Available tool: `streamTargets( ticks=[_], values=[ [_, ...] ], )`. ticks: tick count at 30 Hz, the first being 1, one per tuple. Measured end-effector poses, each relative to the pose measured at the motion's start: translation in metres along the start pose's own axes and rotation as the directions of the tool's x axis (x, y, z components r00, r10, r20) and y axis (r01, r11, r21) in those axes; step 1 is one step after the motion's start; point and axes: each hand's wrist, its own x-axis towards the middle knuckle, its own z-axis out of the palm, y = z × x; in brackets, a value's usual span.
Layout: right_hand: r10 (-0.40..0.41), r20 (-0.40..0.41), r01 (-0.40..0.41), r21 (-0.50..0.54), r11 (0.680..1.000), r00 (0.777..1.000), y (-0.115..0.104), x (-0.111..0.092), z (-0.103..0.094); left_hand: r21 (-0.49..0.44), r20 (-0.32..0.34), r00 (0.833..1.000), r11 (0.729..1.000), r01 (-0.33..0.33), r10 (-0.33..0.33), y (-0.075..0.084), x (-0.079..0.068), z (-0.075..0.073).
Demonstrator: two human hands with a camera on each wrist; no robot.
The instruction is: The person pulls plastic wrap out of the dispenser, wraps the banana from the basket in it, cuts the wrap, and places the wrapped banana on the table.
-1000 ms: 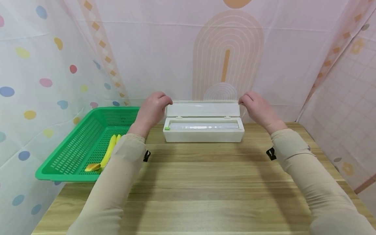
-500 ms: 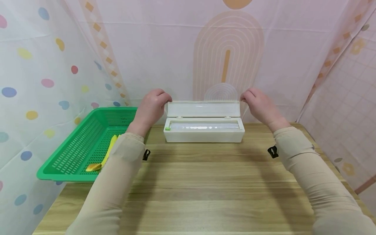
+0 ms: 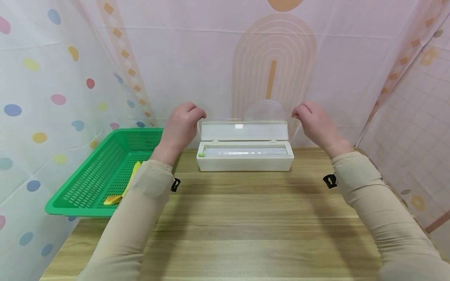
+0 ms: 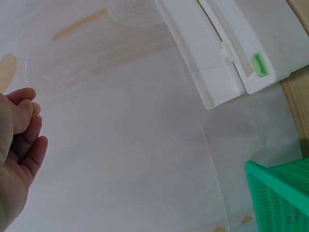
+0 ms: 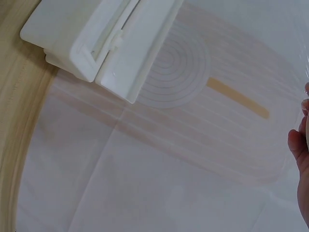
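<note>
A white cling film dispenser (image 3: 244,164) stands at the back of the table with its lid (image 3: 261,132) raised. Inside its window lies the roll of film (image 3: 242,151), and a green slider (image 3: 201,155) sits at the left end. My left hand (image 3: 180,128) pinches one side of a clear film sheet (image 4: 26,72), above and left of the box. Above and right of the box, my right hand (image 3: 316,127) pinches the other side. The sheet stretches between both hands and the dispenser, faintly visible; its top edge is hard to make out.
To the left stands a green plastic basket (image 3: 84,212) holding a long yellow item (image 3: 134,173) with an orange, rounded end, partly behind my left sleeve. A patterned cloth (image 3: 197,58) hangs behind the dispenser. Wooden tabletop (image 3: 246,218) spreads in front of it.
Both hands have risen slightly, and the right hand has shifted a little right. More film stretches up from the box. The dispenser has stayed in place.
</note>
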Motion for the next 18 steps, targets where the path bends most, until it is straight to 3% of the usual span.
streamTargets(
  ticks=[7, 18],
  values=[
    [-0.026, -0.028, 0.026, -0.019, 0.999, 0.999, -0.004, 0.004, -0.006, -0.001, -0.044, 0.999, 1.0, -0.03, 0.03, 0.001, 0.004, -0.006],
    [-0.088, -0.055, 0.086, -0.035, 0.996, 0.995, 0.0, 0.014, -0.01, -0.006, -0.05, 0.999, 1.0, -0.006, 0.006, -0.002, 0.011, -0.009]
  ],
)
